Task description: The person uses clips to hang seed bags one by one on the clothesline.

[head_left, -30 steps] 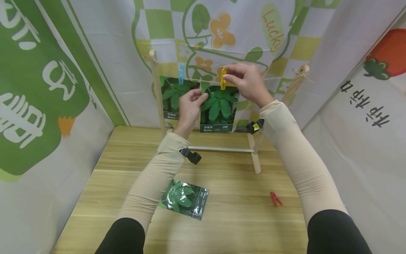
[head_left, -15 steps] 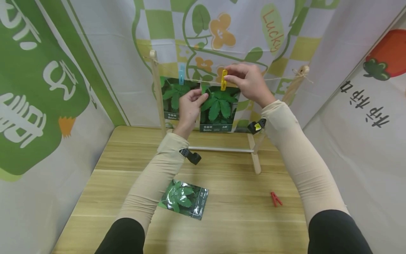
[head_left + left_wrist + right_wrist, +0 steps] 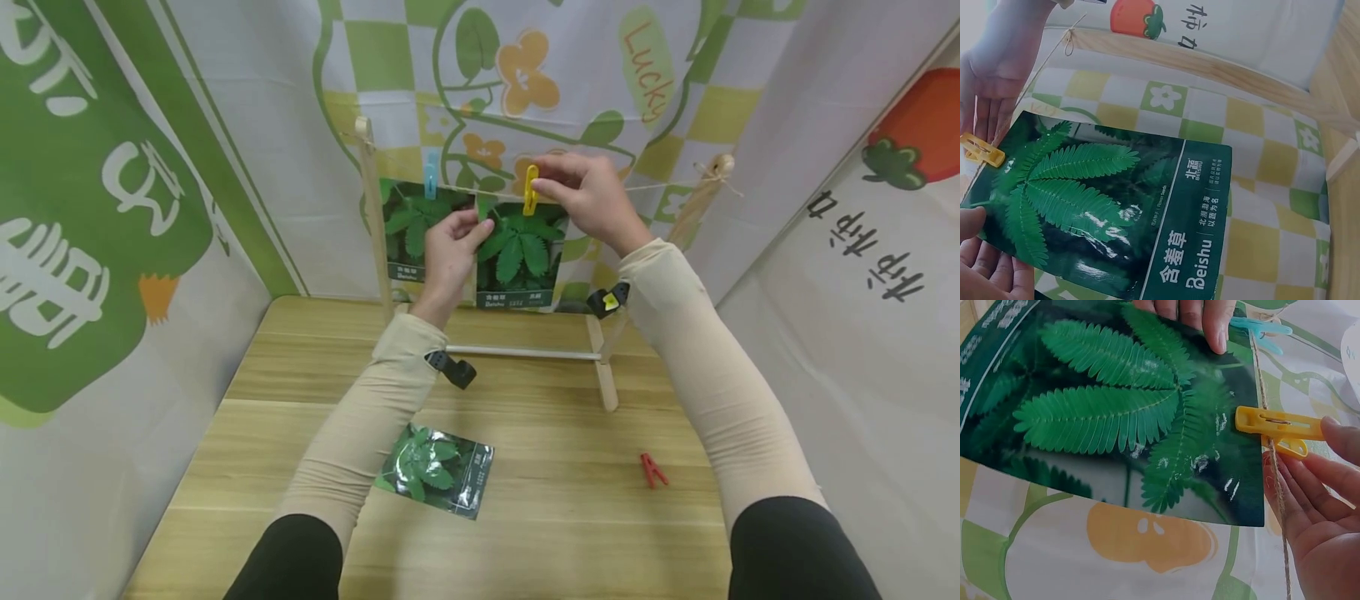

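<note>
My right hand pinches a yellow clothespin between thumb and fingers. In the right wrist view the yellow clothespin sits across the twine and the top edge of a green seed packet. My left hand pinches that seed packet at its upper left edge. To its left a second seed packet hangs from the line under a light blue clothespin, partly hidden behind my left hand.
A wooden frame holds the twine between its two posts. On the wooden table lie another seed packet, partly under my left forearm, and a red clothespin at right. A printed curtain hangs behind.
Both hands keep their hold on the packet and the yellow clothespin. The packet's lower edge has shifted very slightly up and right.
</note>
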A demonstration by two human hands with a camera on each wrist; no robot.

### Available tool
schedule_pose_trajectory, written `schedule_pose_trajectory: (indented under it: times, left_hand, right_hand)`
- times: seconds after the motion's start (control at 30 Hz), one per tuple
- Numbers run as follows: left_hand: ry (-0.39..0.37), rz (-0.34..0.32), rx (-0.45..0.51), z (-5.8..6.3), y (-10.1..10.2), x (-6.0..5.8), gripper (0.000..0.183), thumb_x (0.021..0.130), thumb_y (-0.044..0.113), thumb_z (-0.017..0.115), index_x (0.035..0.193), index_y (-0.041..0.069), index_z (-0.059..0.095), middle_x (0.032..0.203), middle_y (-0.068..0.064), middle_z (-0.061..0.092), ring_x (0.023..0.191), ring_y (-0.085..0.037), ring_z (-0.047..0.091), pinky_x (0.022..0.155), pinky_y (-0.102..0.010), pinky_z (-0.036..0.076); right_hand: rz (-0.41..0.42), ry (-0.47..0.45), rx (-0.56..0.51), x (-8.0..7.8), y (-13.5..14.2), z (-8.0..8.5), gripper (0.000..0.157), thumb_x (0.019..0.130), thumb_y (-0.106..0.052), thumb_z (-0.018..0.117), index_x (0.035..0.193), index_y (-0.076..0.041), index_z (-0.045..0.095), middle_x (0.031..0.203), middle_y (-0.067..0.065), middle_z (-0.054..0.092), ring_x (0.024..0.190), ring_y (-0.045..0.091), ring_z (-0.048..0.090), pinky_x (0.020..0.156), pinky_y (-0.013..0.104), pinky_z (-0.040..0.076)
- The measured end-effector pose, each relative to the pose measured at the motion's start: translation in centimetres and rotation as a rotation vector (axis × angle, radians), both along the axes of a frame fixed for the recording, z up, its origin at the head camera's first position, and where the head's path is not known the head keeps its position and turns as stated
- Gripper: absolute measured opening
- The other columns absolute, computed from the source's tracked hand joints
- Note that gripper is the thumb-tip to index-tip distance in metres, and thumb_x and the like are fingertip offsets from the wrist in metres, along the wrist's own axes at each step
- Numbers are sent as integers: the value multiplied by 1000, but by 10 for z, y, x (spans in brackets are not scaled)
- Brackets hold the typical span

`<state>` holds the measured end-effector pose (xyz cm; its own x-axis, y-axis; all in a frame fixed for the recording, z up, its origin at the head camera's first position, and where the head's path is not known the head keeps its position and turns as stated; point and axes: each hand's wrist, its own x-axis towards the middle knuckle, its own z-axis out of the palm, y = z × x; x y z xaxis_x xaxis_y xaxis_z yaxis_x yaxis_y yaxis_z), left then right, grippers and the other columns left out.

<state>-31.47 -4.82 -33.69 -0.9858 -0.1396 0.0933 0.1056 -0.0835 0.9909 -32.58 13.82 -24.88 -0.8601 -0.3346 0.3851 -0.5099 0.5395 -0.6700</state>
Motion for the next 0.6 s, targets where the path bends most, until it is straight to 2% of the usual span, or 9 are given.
schedule_pose_trajectory:
  times: [0.17, 0.4, 0.6]
  left_hand:
    - [32, 0, -27, -3, 0, 2, 31, 92, 19, 69, 116, 1, 66, 112, -14, 68, 95, -12, 61, 74, -20, 47]
    - [177, 41, -171, -8, -3, 10, 30, 94, 19, 66, 117, 0, 66, 113, -17, 69, 103, -24, 64, 87, -31, 53]
    - [236, 76, -224, -13, -5, 14, 27, 94, 17, 66, 115, 2, 68, 112, -15, 71, 101, -24, 65, 85, -31, 54]
  right_hand:
    - [-5, -23, 1, 1, 0, -2, 36, 95, -15, 64, 128, -4, 62, 123, 18, 67, 101, 26, 67, 87, 28, 56]
    - [-7, -41, 1, 2, 0, -5, 35, 94, -13, 65, 128, -3, 63, 121, 18, 67, 104, 27, 67, 91, 31, 55]
    - [9, -49, -18, 5, 1, -8, 36, 93, -11, 65, 127, -1, 62, 122, 19, 67, 107, 28, 66, 94, 33, 54]
